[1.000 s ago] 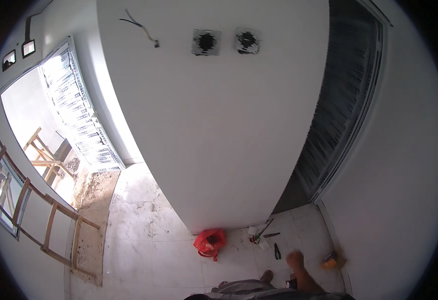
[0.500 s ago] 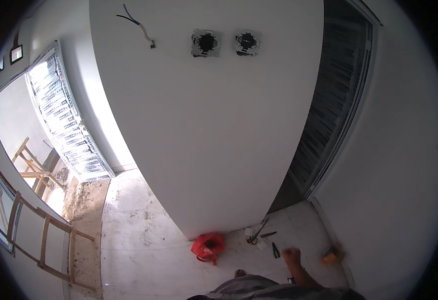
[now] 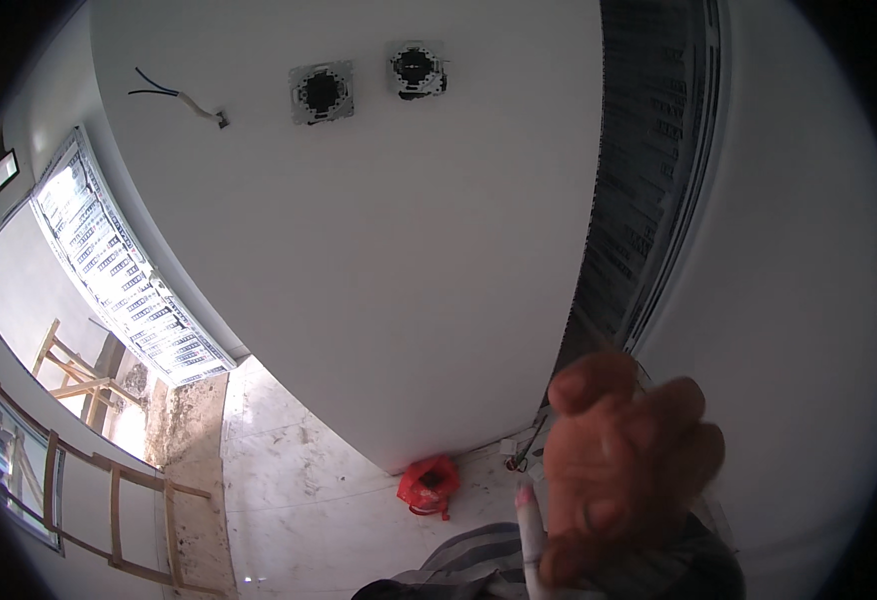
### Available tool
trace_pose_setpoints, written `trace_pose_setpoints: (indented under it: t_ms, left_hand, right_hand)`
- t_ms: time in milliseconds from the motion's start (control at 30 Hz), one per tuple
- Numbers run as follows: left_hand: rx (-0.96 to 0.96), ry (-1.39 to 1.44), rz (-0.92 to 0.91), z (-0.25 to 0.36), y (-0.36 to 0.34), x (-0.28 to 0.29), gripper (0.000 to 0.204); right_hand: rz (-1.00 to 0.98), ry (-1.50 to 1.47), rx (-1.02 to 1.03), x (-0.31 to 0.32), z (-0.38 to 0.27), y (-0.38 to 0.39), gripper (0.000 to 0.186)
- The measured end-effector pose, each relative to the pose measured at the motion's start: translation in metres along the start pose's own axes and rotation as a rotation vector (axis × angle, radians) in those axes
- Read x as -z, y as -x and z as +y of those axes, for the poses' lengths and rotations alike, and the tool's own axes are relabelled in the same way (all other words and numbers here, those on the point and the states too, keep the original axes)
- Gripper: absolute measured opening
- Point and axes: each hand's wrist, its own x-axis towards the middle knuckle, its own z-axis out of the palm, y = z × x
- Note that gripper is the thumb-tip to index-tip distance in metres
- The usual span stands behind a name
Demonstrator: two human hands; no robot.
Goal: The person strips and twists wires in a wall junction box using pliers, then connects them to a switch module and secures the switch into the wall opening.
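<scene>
Close in front of me at the lower right is my right hand [image 3: 629, 460], palm side toward me and its fingers curled. It is somewhat blurred. Along its left edge stands a slim white stick with a pinkish tip, which looks like a cigarette [image 3: 531, 540]; the hand seems to grip it low down, where the hold is partly hidden. My left hand is out of the picture. Beyond the right hand, a red plastic bag [image 3: 429, 488] sits on the floor by the wall's foot. A screwdriver-like tool [image 3: 537, 435] leans near the wall corner, partly covered by the hand.
A white wall [image 3: 389, 260] ahead carries two socket inserts [image 3: 323, 92] [image 3: 419, 68] and a loose cable [image 3: 194, 103]. A film-covered door [image 3: 129, 260] stands at the left, near wooden frames [image 3: 114, 505]. A dark doorway [image 3: 639, 170] lies at the right. The pale tiled floor [image 3: 299, 480] is stained.
My right hand has risen from low over the floor to close before me, bringing the white stick into view. My view has turned, so the wall fittings sit further left and tilted.
</scene>
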Motion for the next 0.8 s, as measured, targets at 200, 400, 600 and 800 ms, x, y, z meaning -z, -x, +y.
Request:
trace_pose_setpoints:
  t_ms: [200,400,600,800]
  left_hand:
    - [0.022,0.01,0.01,0.005,0.001,0.001,0.04]
    - [0.03,-0.02,-0.01,0.014,0.004,0.002,0.039]
    - [0.052,0.052,0.032,0.004,0.007,-0.004,0.037]
    - [0.051,0.027,0.022,0.01,0.009,-0.001,0.035]
  right_hand:
    - [0.014,-0.033,-0.084,0.027,-0.011,0.013,0.028]
    - [-0.269,-0.146,0.291,0.057,0.024,-0.008,0.03]
    - [-0.374,-0.332,-0.043,0.077,0.016,-0.003,0.018]
    - [-0.059,-0.272,-0.002,0.051,0.021,0.003,0.013]
